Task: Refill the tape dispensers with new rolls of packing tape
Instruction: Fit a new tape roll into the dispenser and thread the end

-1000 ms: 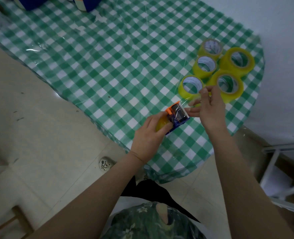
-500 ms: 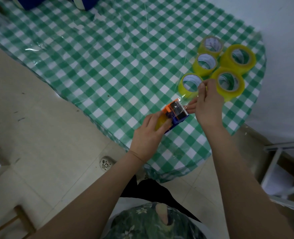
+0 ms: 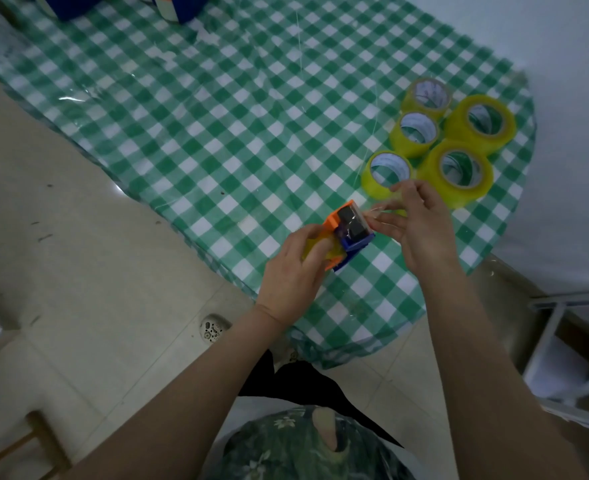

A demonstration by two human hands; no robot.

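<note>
My left hand (image 3: 295,271) grips an orange and blue tape dispenser (image 3: 346,233) with a yellow roll loaded in it, held just above the near edge of the table. My right hand (image 3: 414,223) is right beside the dispenser's toothed end and pinches the clear tape end (image 3: 378,212) that runs from it. Several yellow tape rolls (image 3: 459,168) stand on end just beyond my right hand, the nearest roll (image 3: 386,174) almost touching my fingers.
The round table carries a green and white checked cloth (image 3: 237,109) under clear plastic. More blue and orange dispensers (image 3: 179,6) stand at the far edge. Tiled floor (image 3: 78,271) lies to the left, a white metal frame (image 3: 563,327) to the right.
Both hands and the dispenser have shifted slightly toward the table's near edge. My right hand's fingers have drawn the tape end a little away from the dispenser's teeth.
</note>
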